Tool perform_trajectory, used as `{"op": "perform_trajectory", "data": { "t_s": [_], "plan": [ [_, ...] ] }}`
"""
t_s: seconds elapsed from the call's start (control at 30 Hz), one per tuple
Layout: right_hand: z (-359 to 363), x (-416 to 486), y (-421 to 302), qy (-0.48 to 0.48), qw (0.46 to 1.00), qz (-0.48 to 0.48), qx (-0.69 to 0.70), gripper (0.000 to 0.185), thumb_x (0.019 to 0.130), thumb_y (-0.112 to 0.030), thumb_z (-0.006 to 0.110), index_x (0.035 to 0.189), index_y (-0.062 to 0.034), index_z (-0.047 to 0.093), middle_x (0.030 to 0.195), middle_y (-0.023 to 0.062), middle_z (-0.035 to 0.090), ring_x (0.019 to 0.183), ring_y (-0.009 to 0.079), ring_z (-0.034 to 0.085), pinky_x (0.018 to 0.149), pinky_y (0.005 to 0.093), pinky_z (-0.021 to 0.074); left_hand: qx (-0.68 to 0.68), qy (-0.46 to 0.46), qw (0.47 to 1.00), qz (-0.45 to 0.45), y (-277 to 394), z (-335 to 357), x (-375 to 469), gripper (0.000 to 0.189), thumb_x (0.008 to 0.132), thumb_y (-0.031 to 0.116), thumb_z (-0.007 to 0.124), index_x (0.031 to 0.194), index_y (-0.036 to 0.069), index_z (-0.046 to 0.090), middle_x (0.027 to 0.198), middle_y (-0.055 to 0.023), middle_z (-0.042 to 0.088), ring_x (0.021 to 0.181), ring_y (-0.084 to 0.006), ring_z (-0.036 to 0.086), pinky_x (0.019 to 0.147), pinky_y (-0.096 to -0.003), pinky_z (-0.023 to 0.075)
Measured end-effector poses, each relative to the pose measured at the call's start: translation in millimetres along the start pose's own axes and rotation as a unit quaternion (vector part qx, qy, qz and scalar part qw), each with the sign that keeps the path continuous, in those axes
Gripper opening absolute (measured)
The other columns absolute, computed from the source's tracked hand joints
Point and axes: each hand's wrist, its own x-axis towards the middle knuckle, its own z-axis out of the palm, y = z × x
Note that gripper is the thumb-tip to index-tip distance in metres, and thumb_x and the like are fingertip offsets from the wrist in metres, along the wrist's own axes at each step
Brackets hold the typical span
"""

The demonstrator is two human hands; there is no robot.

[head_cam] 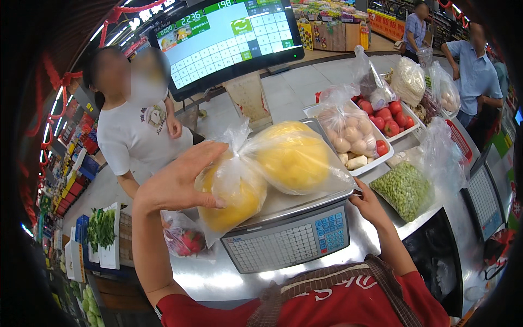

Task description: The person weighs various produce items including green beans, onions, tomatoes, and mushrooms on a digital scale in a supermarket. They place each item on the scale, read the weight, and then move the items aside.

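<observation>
Two clear plastic bags, each with large round yellow fruit, lie together on the steel pan of an electronic weighing scale. My left hand is curled around the left bag of yellow fruit, thumb in front. The right bag of yellow fruit rests on the pan, its loose plastic reaching the right corner. At that corner is my right hand, its fingers partly hidden; whether it pinches the bag or only touches the pan's edge is unclear. Below the pan is the scale's keypad.
Dragon fruit in a bag lies left of the scale. To the right are bagged eggs, tomatoes and bagged green beans. Behind stands a touchscreen. One person faces me across the counter; another stands far right.
</observation>
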Motion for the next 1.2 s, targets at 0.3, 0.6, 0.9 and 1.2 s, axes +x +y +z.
{"op": "perform_trajectory", "data": {
  "t_s": [0.3,0.6,0.9,1.2],
  "plan": [
    [0.7,-6.4,-12.6,0.086,0.947,-0.183,-0.248,0.034,0.080,-0.008,0.061,0.114,-0.0023,0.057,0.112,0.0119,0.056,0.104,0.0236,0.055,0.089,0.0332,0.0443,-0.125,0.157,0.977,-0.072,7.3,52.8,54.0,0.040,0.086,0.029,0.065,0.114,0.001,0.057,0.104,-0.0097,0.060,0.095,-0.0189,0.054,0.088,-0.0312,0.0421],
    [-22.9,33.0,-189.7,-0.149,0.888,-0.159,0.405,0.042,0.098,-0.031,0.045,0.116,0.0065,0.052,0.108,0.0137,0.060,0.103,0.0220,0.057,0.093,0.0359,0.0452,-0.145,0.314,0.935,-0.084,23.6,68.5,75.3,0.022,0.088,0.009,0.054,0.109,0.003,0.057,0.096,-0.0202,0.063,0.089,-0.0379,0.060,0.079,-0.0347,0.0460],
    [87.7,124.5,-210.5,-0.208,0.920,-0.168,-0.288,0.052,0.090,-0.046,0.045,0.113,-0.0018,0.059,0.113,0.0244,0.059,0.109,0.0380,0.054,0.097,0.0441,0.0398,0.046,0.362,0.931,0.022,54.9,68.8,68.5,0.017,0.087,0.003,0.052,0.103,0.000,0.057,0.088,-0.0168,0.063,0.082,-0.0335,0.062,0.075,-0.0346,0.0475],
    [-92.7,120.1,-199.4,-0.300,0.928,-0.128,-0.177,0.060,0.092,-0.053,0.039,0.122,-0.0020,0.053,0.123,0.0200,0.055,0.104,0.0331,0.056,0.087,0.0411,0.0453,0.018,0.320,0.944,-0.079,144.8,7.9,153.3,0.021,0.097,0.018,0.050,0.095,0.001,0.060,0.079,0.0000,0.056,0.073,-0.0092,0.049,0.064,-0.0270,0.0392]
  ]
}}
